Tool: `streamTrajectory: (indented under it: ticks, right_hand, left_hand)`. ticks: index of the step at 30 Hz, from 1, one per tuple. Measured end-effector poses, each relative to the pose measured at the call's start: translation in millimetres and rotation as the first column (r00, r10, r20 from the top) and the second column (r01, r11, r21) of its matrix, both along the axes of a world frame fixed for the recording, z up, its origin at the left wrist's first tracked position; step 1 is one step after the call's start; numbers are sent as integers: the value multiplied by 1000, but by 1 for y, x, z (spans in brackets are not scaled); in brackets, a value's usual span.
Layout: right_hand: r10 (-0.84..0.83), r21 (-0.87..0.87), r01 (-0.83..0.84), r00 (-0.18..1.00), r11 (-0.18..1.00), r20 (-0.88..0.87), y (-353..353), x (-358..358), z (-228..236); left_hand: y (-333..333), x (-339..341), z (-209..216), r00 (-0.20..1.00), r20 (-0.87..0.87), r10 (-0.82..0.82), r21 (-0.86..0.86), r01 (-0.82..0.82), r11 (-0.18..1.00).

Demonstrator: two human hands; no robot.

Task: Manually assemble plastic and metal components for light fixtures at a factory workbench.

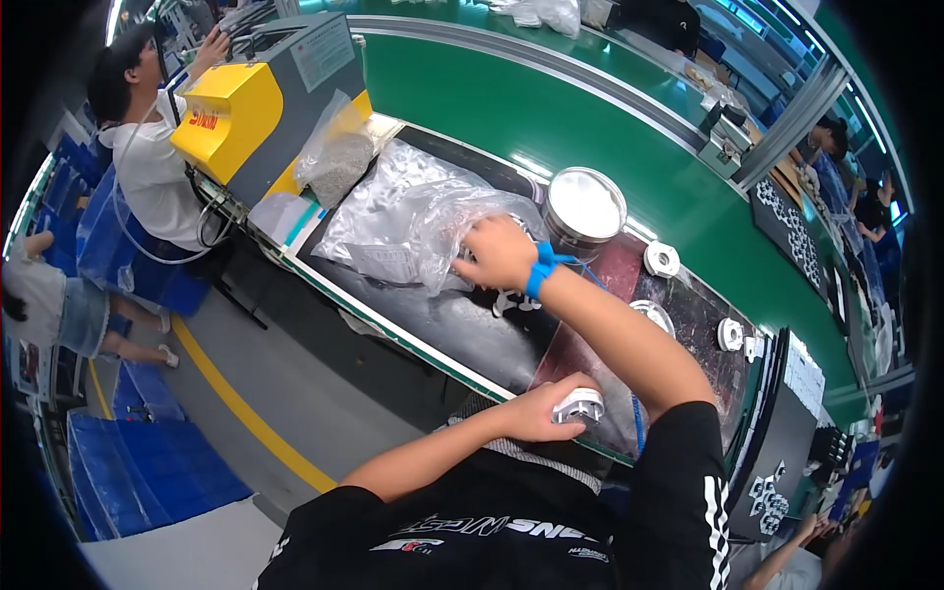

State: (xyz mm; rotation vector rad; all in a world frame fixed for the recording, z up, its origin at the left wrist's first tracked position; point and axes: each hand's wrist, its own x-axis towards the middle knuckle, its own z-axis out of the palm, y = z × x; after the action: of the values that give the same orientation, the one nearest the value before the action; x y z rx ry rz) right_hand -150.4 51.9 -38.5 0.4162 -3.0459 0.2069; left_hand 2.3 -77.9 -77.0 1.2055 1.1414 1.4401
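My left hand (541, 408) is closed around a white round plastic part with metal prongs (579, 405), close to my body at the table's front edge. Farther off, my right hand (500, 253) reaches into the mouth of a clear plastic bag (433, 211). Its thumb and fingers look apart, though the plastic partly covers the fingertips. A blue wrist strap (540, 269) circles that wrist. Several small white pieces (506, 303) lie on the black mat just below the right hand. What is deeper inside the bag cannot be made out.
A round tub (585, 205) stands right of the bag. White round parts (662, 260) (730, 334) rest on the reddish mat. A yellow and grey machine (241, 113) and a bag of small grey pieces (339, 162) are at the left. Stacked black trays (772, 423) stand right; other people work nearby.
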Motion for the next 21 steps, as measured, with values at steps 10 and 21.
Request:
streamTrajectory:
  ticks: [10,21]
  right_hand:
    - [8,-69,-19,987,997,-162,15,-33,-4]
    - [31,-242,-41,999,969,-44,48,58,-2]
  left_hand:
    - [4,3,-7,989,81,126,12,-127,992]
    - [10,2,-12,925,377,48,-22,-43,999]
